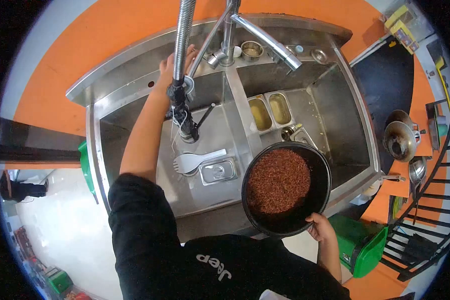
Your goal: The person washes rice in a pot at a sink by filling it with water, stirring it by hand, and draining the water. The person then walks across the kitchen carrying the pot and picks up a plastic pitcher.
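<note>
My right hand [321,228] is closed on the near rim of a black pot [318,180], thumb over the edge. The pot is tilted over the front of the right basin and holds reddish-brown grains [279,180]. My left arm stretches across the left basin. At the back ledge, my left hand [166,66] is beside the faucet, its visible fingers apart; the spring hose [183,37] covers part of it. Below lie a white slotted spatula [197,160] and a steel lid [218,171] on the left basin's floor.
Steel containers [280,108] with cloudy liquid stand in the right basin. A swivel spout [267,41] reaches over that basin, and a spray head [187,131] hangs over the left one. A green bin [360,245] stands at right, near pans [401,140] on a shelf.
</note>
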